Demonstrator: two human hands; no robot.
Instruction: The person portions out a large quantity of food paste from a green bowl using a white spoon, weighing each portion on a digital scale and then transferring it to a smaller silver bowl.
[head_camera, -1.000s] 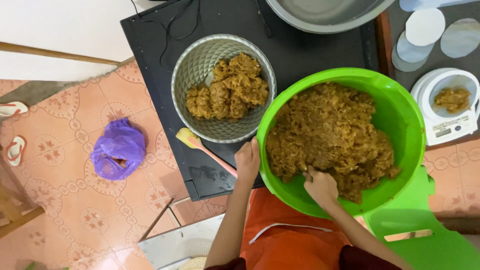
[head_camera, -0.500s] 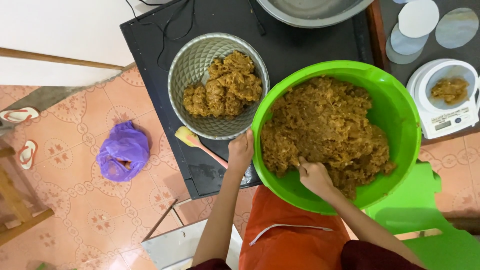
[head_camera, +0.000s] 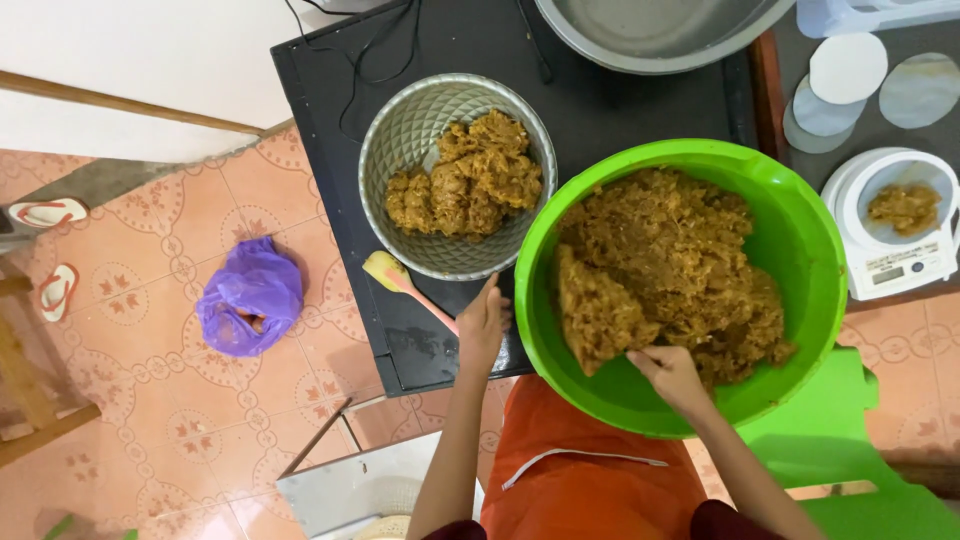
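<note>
Over the last second the right hand (head_camera: 672, 375) has stayed down in the near part of the green plastic basin (head_camera: 800, 230), working in the brown shredded mixture (head_camera: 665, 270). The mass now shows a separated slab standing along its left side, where a moment ago the surface looked more even. That suggests the hand is pulling or breaking off a portion rather than only stirring. The left hand (head_camera: 484, 325) has kept its place at the basin's left rim throughout, so the basin itself has not shifted on the black desk (head_camera: 600, 100).

The right hand's fingers are curled together, pinching into the mixture at its near edge; how much they enclose is hidden. The left hand is loosely open, fingers extended, pressed against the outside of the basin's rim and gripping nothing. Just left of it lies a pink-handled spatula (head_camera: 405, 285), untouched. Beyond that stands a patterned metal bowl (head_camera: 400, 130) holding lumps of the same mixture.
</note>
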